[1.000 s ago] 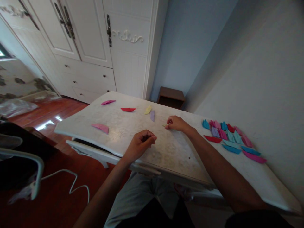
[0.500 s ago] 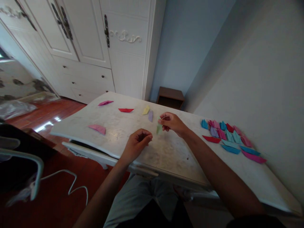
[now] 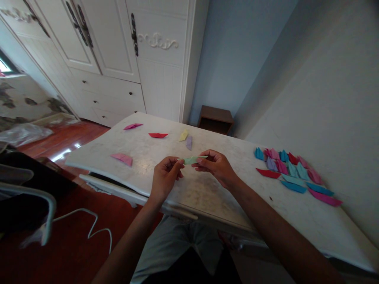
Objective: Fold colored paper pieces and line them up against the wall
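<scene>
A light green folded paper boat [image 3: 191,160] is held level above the table between both hands. My left hand [image 3: 166,175] pinches its left end between thumb and fingers. At the other end, my right hand [image 3: 217,167] grips it the same way, covering part of that tip. Just beyond the hands lie a lilac folded paper [image 3: 189,142] and a yellow folded paper [image 3: 183,135]. Farther left are a red paper boat [image 3: 158,135], a magenta one [image 3: 133,126] and a pink one [image 3: 122,159].
The white table [image 3: 207,209] spans the view. Several folded paper boats, such as a red one [image 3: 268,173], sit grouped at its right by the wall. A white wardrobe [image 3: 161,79] and a brown box-like cabinet [image 3: 215,112] stand behind. A white cable [image 3: 96,221] lies on the floor.
The green paper was upright in my right hand alone, with my left hand apart from it. Now it is turned level, and my left hand has taken hold of its left end.
</scene>
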Available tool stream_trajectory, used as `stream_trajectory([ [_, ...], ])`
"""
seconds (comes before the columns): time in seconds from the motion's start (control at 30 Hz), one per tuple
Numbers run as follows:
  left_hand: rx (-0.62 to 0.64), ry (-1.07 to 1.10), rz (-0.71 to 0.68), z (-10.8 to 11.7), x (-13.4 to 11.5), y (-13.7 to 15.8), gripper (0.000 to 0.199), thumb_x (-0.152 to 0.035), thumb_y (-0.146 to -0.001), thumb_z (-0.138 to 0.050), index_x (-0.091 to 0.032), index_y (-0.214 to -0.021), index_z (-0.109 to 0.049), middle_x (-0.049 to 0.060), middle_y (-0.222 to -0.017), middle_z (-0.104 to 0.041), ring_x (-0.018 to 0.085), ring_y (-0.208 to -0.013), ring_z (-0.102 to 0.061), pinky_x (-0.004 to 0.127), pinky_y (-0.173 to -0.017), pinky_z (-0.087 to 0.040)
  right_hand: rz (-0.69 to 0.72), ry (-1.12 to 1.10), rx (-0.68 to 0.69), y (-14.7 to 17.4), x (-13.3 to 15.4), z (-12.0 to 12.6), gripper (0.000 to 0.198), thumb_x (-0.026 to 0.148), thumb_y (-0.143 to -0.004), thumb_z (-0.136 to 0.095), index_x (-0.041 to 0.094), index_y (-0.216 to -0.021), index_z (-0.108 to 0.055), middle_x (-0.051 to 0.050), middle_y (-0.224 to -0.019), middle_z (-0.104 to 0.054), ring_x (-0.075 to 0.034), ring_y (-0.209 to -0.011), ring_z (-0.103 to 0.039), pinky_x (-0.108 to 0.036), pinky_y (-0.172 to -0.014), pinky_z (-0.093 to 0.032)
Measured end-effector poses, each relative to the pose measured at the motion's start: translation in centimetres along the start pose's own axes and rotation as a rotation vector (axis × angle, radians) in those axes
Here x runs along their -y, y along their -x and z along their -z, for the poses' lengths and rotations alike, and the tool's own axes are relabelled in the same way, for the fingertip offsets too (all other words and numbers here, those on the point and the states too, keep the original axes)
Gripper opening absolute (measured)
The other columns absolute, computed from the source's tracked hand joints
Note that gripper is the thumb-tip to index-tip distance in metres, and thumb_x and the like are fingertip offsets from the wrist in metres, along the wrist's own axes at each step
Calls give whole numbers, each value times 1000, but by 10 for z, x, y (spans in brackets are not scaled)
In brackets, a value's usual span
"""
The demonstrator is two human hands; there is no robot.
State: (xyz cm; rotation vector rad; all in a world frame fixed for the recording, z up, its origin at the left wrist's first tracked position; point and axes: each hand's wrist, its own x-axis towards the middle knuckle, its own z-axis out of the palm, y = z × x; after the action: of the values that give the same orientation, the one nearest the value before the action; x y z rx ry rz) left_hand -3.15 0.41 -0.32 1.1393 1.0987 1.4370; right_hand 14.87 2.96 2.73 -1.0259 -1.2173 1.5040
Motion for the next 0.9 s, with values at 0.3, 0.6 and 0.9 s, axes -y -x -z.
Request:
stream_trajectory([
  [0.3,-13,-13,-11,0,0,1,25,-39,-79,-71,-15,-81,-63,-2,-67,-64,7,-47,-54,17,-43,-40,44,164,-58,4,-3,8,28,38,-65,-82,17,-81,-73,2,-60,-64,-10,-54,-55,-22,-50,-42],
  [0.6,-18,-37,-4,2,-4,4,24,-39,-81,-69,-16,-81,-65,0,-69,-65,7,-51,-54,18,-47,-42,55,143,-127,20,1,20,30,40,-66,-81,17,-84,-74,1,-57,-65,-10,-52,-55,-23,-50,-39],
  [0.9,-9,-157,48,3,-10,4,28,-43,-73,-74,-18,-83,-68,1,-76,-68,12,-59,-58,22,-53,-48,104,209,-399,83,14,90,37,42,-66,-80,17,-91,-70,3,-55,-62,-10,-47,-53,-23,-48,-39],
])
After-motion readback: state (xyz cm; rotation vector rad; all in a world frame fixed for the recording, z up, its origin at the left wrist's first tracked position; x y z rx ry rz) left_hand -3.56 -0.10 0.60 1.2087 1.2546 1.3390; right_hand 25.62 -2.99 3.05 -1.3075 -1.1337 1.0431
